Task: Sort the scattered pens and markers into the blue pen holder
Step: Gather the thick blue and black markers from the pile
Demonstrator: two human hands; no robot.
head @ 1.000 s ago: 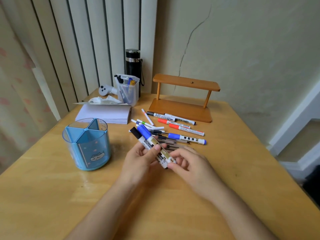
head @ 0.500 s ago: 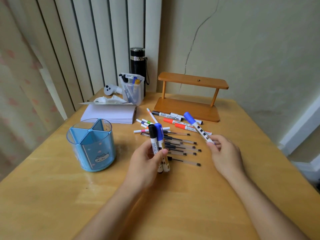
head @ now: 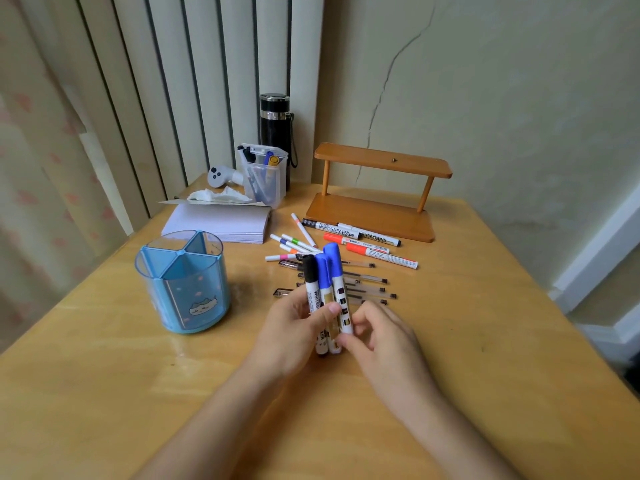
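Blue pen holder [head: 182, 282] standing empty left of us on the wooden table [head: 104, 393], our left hand [head: 294, 332] gripping three upright markers [head: 325, 289], our right hand [head: 384, 336] pinching the rightmost one's base, loose pens [head: 363, 282] scattered just behind

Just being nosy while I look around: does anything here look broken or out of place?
Yes: a long dark crack runs down the wall behind the wooden shelf. A crumpled tissue lies on the paper stack. The scattered pens are simply awaiting sorting.
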